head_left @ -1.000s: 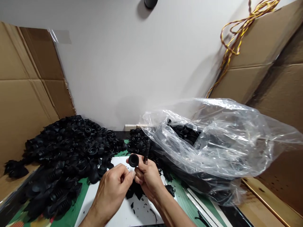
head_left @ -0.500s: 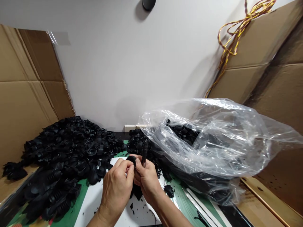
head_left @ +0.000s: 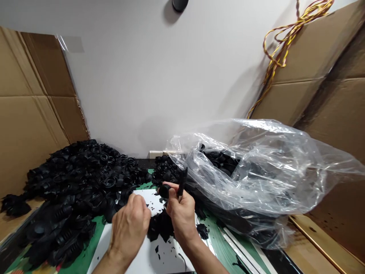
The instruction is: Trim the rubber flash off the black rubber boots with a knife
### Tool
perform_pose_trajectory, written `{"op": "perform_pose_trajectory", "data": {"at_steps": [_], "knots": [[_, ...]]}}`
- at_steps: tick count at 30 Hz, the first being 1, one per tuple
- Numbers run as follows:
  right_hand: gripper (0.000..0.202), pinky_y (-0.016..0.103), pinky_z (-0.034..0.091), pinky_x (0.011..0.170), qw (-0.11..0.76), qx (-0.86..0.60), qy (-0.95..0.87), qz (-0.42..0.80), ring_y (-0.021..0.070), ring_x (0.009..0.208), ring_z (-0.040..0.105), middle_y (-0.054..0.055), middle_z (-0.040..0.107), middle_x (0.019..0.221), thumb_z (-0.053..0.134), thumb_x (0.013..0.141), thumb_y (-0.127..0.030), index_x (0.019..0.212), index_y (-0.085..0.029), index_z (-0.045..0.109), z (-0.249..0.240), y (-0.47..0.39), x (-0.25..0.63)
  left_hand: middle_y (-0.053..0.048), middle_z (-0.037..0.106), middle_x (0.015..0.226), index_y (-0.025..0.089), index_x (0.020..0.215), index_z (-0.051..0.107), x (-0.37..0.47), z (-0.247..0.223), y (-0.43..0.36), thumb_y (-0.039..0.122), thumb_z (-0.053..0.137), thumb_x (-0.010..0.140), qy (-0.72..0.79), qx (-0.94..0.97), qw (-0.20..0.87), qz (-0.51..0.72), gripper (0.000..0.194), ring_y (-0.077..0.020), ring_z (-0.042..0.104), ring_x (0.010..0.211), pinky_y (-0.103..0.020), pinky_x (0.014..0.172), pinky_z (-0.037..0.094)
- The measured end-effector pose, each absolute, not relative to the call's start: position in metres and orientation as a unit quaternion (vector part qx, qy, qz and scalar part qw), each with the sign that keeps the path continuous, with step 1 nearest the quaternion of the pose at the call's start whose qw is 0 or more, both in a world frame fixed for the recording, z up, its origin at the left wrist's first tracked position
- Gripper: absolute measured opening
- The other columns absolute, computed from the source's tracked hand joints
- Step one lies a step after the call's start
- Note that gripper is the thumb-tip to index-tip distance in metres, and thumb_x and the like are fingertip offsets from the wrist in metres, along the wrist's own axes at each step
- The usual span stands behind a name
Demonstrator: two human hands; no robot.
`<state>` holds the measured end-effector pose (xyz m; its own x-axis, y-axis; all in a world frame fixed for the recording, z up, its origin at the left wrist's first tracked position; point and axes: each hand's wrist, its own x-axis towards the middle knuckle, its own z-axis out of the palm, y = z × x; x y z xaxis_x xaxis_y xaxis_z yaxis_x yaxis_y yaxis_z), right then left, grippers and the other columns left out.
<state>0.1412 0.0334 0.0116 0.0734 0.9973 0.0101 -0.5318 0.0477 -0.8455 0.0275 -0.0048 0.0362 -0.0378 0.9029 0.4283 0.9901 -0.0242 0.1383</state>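
Observation:
My right hand (head_left: pixel 181 213) pinches a small round black rubber part (head_left: pixel 164 191) between thumb and forefinger. A slim black tool (head_left: pixel 183 182), like a pen or knife handle, stands up from the same hand, its working end hard to make out. My left hand (head_left: pixel 130 222) is a closed fist to the left, apart from the part; what it holds, if anything, is hidden. Below the hands, black rubber scraps (head_left: pixel 161 227) lie on a white sheet (head_left: pixel 114 247). To the left is a large heap of black ribbed rubber parts (head_left: pixel 85 171), several with ragged edges.
A clear plastic bag (head_left: pixel 270 182) with black parts inside stands at the right. Cardboard walls (head_left: pixel 25 76) flank the green mat (head_left: pixel 98 228). White strips (head_left: pixel 241 249) lie at the right front, and yellow twisted wire (head_left: pixel 273 53) hangs above.
My left hand has pulled away from the rubber part, down and to the left, into a fist. My right hand has moved slightly right, still holding the part and tool.

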Motion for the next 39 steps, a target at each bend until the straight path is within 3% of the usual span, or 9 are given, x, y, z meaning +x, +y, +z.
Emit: {"op": "perform_pose_trajectory", "data": {"at_steps": [6, 9, 10, 13, 18, 20, 27, 34, 39], "knots": [[0.024, 0.017, 0.012, 0.034, 0.522, -0.277, -0.252, 0.767, -0.0001, 0.035, 0.012, -0.009, 0.041, 0.044, 0.071, 0.066, -0.031, 0.066, -0.013, 0.056, 0.023, 0.039, 0.147, 0.001, 0.053, 0.056, 0.023, 0.053, 0.038, -0.004, 0.048, -0.005, 0.033, 0.036, 0.083, -0.676, -0.702, -0.094, -0.204, 0.032, -0.0157, 0.051, 0.053, -0.027, 0.052, 0.034], [0.018, 0.016, 0.01, 0.034, 0.479, -0.252, -0.233, 0.808, -0.0005, 0.034, 0.01, -0.007, 0.045, 0.044, 0.067, 0.065, -0.021, 0.063, -0.015, 0.051, 0.024, 0.038, 0.145, -0.001, 0.059, 0.076, 0.022, 0.073, 0.053, -0.007, 0.052, 0.001, 0.024, 0.049, 0.073, -0.631, -0.683, -0.158, -0.332, 0.005, -0.0165, 0.056, 0.068, -0.026, 0.059, 0.041], [0.019, 0.016, 0.009, 0.034, 0.467, -0.245, -0.233, 0.817, -0.0005, 0.034, 0.01, -0.008, 0.043, 0.042, 0.068, 0.064, -0.02, 0.062, -0.015, 0.05, 0.024, 0.037, 0.144, -0.001, 0.06, 0.082, 0.022, 0.087, 0.056, -0.005, 0.054, 0.002, 0.021, 0.053, 0.07, -0.621, -0.669, -0.183, -0.365, 0.018, -0.0172, 0.057, 0.072, -0.026, 0.06, 0.043], [0.022, 0.017, 0.008, 0.034, 0.438, -0.231, -0.25, 0.832, -0.0007, 0.033, 0.01, -0.01, 0.037, 0.037, 0.071, 0.063, -0.024, 0.062, -0.014, 0.051, 0.02, 0.036, 0.142, -0.003, 0.064, 0.089, 0.023, 0.113, 0.056, 0.004, 0.06, 0.006, 0.018, 0.062, 0.064, -0.599, -0.654, -0.268, -0.377, 0.05, -0.0181, 0.058, 0.076, -0.027, 0.063, 0.045], [0.041, 0.016, 0.01, 0.033, 0.429, -0.267, -0.251, 0.826, -0.001, 0.033, 0.014, -0.01, 0.04, 0.039, 0.079, 0.056, -0.04, 0.062, -0.017, 0.045, 0.016, 0.035, 0.138, -0.006, 0.068, 0.1, 0.021, 0.093, 0.07, 0.014, 0.057, 0.008, 0.018, 0.065, 0.061, -0.562, -0.624, -0.334, -0.427, 0.032, -0.0202, 0.06, 0.081, -0.029, 0.068, 0.048], [0.046, 0.015, 0.01, 0.033, 0.441, -0.29, -0.264, 0.807, -0.0008, 0.032, 0.013, -0.013, 0.033, 0.038, 0.08, 0.054, -0.045, 0.063, -0.018, 0.045, 0.017, 0.035, 0.139, -0.007, 0.07, 0.096, 0.019, 0.091, 0.071, 0.013, 0.051, 0.009, 0.019, 0.068, 0.059, -0.561, -0.591, -0.358, -0.456, 0.031, -0.021, 0.062, 0.078, -0.029, 0.067, 0.049], [0.058, 0.018, 0.015, 0.031, 0.543, -0.352, -0.337, 0.684, 0.0012, 0.034, 0.02, -0.003, 0.057, 0.063, 0.064, 0.063, -0.065, 0.091, -0.015, 0.058, 0.013, 0.042, 0.143, -0.002, 0.073, 0.076, 0.017, 0.084, 0.066, 0.009, 0.041, 0.01, 0.013, 0.076, 0.053, -0.525, -0.479, -0.479, -0.515, 0.033, -0.0183, 0.065, 0.074, -0.025, 0.066, 0.05], [0.018, 0.023, 0.035, 0.051, 0.526, -0.414, -0.539, 0.512, 0.011, 0.054, 0.045, 0.001, 0.058, 0.065, 0.059, 0.075, -0.032, 0.077, -0.015, 0.064, 0.008, 0.041, 0.149, 0.0, 0.071, 0.067, 0.016, 0.082, 0.066, 0.01, 0.036, 0.009, 0.008, 0.077, 0.049, -0.512, -0.428, -0.524, -0.529, 0.035, -0.0132, 0.063, 0.063, -0.02, 0.057, 0.049], [0.014, 0.024, 0.038, 0.056, 0.499, -0.427, -0.62, 0.429, 0.0141, 0.061, 0.049, 0.002, 0.057, 0.067, 0.052, 0.079, -0.026, 0.073, -0.015, 0.06, 0.017, 0.035, 0.153, -0.002, 0.073, 0.07, 0.015, 0.082, 0.068, 0.011, 0.036, 0.009, 0.007, 0.077, 0.048, -0.521, -0.428, -0.522, -0.522, 0.036, -0.0152, 0.064, 0.065, -0.021, 0.058, 0.05]]}}
